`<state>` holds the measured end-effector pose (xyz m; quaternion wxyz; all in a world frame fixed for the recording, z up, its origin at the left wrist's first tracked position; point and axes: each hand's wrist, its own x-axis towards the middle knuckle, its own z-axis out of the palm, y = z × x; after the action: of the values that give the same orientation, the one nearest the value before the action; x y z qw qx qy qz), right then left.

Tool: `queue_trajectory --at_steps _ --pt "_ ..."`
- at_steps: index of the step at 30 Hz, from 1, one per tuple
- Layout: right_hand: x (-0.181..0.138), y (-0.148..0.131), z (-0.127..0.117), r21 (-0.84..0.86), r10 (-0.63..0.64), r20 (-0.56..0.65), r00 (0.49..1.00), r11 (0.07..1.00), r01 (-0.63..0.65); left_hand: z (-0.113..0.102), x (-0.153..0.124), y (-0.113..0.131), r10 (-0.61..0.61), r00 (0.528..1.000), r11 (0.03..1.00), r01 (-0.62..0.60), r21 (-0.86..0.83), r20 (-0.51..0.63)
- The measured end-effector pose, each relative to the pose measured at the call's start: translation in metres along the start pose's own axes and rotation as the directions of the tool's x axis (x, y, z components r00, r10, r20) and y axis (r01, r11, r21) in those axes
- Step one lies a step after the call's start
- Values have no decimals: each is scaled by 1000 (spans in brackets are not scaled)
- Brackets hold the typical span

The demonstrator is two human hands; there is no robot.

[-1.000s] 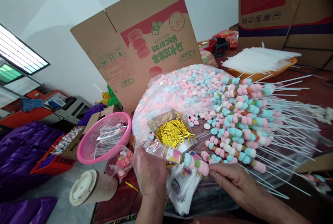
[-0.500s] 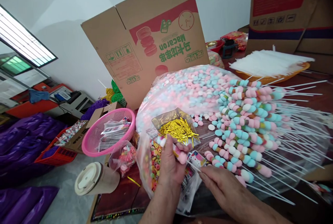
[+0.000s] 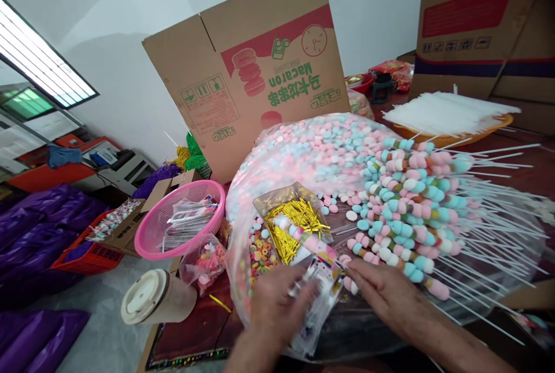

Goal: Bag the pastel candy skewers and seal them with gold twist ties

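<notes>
A marshmallow-like candy skewer (image 3: pixel 309 241) in pink, white and blue slants over a pouch of gold twist ties (image 3: pixel 306 214). My right hand (image 3: pixel 388 298) has its fingers pressed together at the skewer's lower end, around its stick. My left hand (image 3: pixel 280 306) is smeared by motion over small printed plastic bags (image 3: pixel 318 298); whether it grips one cannot be made out. Ring-shaped candies (image 3: pixel 262 254) lie in clear plastic just beyond my left hand. Many finished-looking skewers (image 3: pixel 407 211) are piled to the right, their white sticks pointing right.
A large clear bag of pastel candies (image 3: pixel 312 147) fills the table's middle, before an upright cardboard box (image 3: pixel 243 20). To the left are a pink basket (image 3: pixel 143 237) of printed packets and a lidded cup (image 3: pixel 173 301). White sticks (image 3: pixel 451 111) heap on an orange tray at back right.
My left hand has let go of the skewer and moved down over the printed bags. The skewer now lies farther from it, its stick end still at my right hand.
</notes>
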<state>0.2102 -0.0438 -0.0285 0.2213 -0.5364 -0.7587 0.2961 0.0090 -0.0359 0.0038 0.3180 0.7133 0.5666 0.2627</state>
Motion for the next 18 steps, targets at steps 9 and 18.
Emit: queue_trajectory --at_steps 9,18 --pt "8 -13 -35 -287 -301 98 948 904 317 -21 20 -17 102 947 876 -230 423 304" --pt "37 -26 -16 99 -188 154 970 980 174 6 -6 -23 64 971 991 -36 -126 230"
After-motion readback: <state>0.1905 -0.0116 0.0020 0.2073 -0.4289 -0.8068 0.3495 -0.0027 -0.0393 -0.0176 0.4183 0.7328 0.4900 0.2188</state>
